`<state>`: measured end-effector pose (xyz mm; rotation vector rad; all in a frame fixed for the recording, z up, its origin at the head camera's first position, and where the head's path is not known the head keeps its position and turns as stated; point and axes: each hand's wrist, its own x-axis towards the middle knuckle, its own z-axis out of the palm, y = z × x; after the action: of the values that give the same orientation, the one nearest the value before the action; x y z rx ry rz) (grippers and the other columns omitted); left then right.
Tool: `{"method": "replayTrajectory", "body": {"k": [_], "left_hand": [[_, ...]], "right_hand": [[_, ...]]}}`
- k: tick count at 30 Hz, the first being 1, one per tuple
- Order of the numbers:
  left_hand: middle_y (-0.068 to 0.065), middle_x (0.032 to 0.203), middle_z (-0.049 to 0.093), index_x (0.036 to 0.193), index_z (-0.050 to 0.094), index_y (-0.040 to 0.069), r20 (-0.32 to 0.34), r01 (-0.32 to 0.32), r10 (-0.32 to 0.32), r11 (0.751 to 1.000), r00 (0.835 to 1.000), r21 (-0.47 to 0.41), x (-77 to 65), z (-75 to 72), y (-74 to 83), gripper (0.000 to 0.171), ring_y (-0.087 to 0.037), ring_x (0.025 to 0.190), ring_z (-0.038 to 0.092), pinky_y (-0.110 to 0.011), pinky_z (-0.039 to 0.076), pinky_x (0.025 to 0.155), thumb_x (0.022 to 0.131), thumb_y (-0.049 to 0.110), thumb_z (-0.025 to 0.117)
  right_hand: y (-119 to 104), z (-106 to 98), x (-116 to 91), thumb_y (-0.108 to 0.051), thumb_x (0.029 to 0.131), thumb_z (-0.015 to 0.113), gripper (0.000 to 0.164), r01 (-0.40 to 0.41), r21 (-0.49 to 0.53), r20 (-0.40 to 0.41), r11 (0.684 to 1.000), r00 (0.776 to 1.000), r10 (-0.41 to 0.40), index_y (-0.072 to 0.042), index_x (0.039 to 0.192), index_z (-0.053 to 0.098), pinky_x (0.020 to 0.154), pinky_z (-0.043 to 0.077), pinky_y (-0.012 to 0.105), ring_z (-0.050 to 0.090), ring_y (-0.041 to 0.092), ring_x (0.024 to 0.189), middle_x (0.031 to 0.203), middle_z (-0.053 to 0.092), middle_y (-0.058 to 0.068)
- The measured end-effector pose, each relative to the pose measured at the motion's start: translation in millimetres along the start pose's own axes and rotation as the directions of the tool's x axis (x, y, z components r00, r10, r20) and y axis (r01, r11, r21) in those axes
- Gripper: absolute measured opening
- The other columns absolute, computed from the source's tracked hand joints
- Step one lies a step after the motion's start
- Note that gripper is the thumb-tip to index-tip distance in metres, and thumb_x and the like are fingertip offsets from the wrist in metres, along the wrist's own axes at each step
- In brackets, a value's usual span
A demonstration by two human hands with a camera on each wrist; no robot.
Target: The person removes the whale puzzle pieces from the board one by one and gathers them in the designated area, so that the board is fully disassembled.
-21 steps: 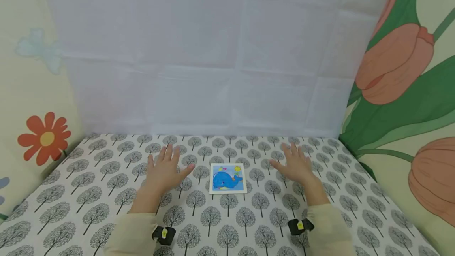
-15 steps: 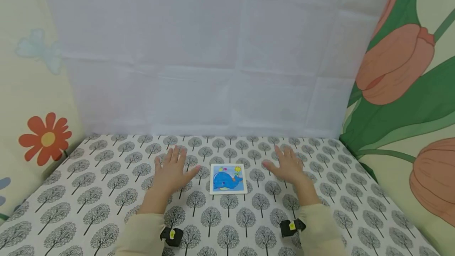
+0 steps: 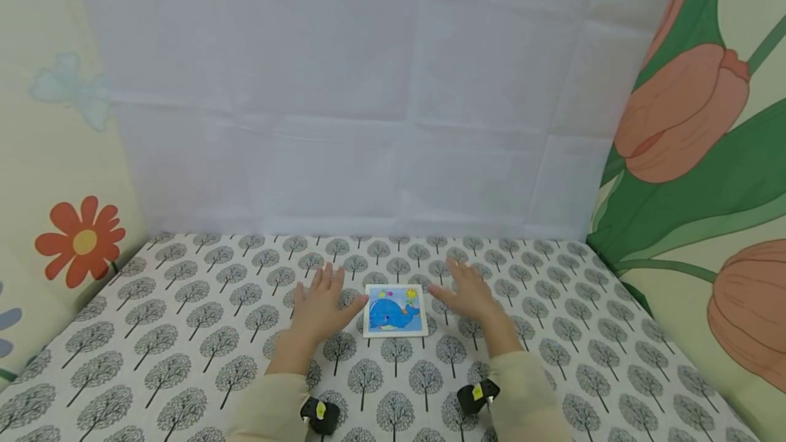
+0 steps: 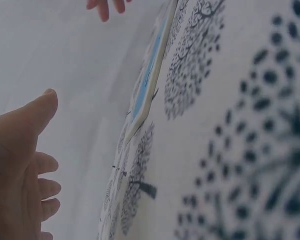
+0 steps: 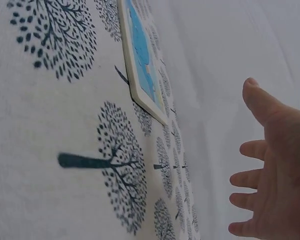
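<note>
A square, white-framed picture puzzle or tile point(image 3: 396, 311) with a blue whale and a yellow sun lies flat on the cloth. To its left is my left hand point(image 3: 319, 311), fingers spread and thumb pointing at the tile's left edge. My right hand point(image 3: 470, 294) is on the other side, its thumb toward the upper right corner. Both hands hold nothing. The left wrist view shows the left hand point(image 4: 15, 150) raised above the cloth and apart from the tile point(image 4: 152, 70). In the right wrist view the right hand point(image 5: 282, 160) likewise hovers clear of it.
A white tablecloth point(image 3: 184, 367) printed with grey trees covers the table. Behind it hangs a creased white sheet point(image 3: 331, 101). Walls with painted flowers point(image 3: 80, 241) flank the table on both sides. Each wrist carries a small black camera point(image 3: 321, 416).
Both hands have moved inward toward the whale tile, the left one rightward and the right one leftward. The tile lies where it was.
</note>
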<state>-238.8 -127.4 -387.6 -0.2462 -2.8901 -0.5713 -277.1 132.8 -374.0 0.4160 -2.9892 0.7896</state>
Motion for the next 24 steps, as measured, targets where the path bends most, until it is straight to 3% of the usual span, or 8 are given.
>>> {"method": "replayTrajectory", "body": {"k": [7, 14, 24], "left_hand": [[-0.022, 0.138, 0.016, 0.136, 0.021, 0.0, 0.015, -0.034, 0.036, 0.994, 0.999, -0.106, 4.6, 8.5, 10.4, 0.079, -0.038, 0.125, 0.012, -0.058, 0.004, 0.096, 0.083, 0.054, 0.042], [-0.02, 0.136, 0.024, 0.133, 0.029, 0.001, -0.039, -0.069, 0.061, 0.966, 0.997, -0.249, 7.1, 20.9, 16.2, 0.071, -0.036, 0.124, 0.019, -0.056, 0.005, 0.097, 0.083, 0.046, 0.049], [-0.021, 0.133, 0.031, 0.13, 0.036, -0.002, -0.036, -0.105, 0.098, 0.953, 0.995, -0.285, 8.5, 41.8, 21.0, 0.065, -0.036, 0.121, 0.025, -0.053, 0.014, 0.097, 0.081, 0.038, 0.056]], "right_hand": [[-4.7, 19.5, 8.0, -0.047, 0.083, 0.049, 0.07, 0.055, 0.165, -0.011, 0.985, 0.998, -0.054, -0.001, 0.133, 0.03, 0.098, 0.022, 0.046, 0.024, 0.032, 0.123, 0.135, 0.028, 0.017], [-9.3, 32.6, 12.8, -0.045, 0.081, 0.053, 0.065, 0.001, 0.248, -0.012, 0.969, 1.0, 0.002, -0.008, 0.132, 0.036, 0.092, 0.028, 0.053, 0.029, 0.035, 0.119, 0.133, 0.033, 0.015], [-8.9, 50.5, 18.3, -0.027, 0.083, 0.058, 0.048, 0.056, 0.339, -0.047, 0.939, 0.998, -0.042, -0.004, 0.123, 0.046, 0.085, 0.04, 0.044, 0.045, 0.032, 0.106, 0.119, 0.047, 0.017]]}}
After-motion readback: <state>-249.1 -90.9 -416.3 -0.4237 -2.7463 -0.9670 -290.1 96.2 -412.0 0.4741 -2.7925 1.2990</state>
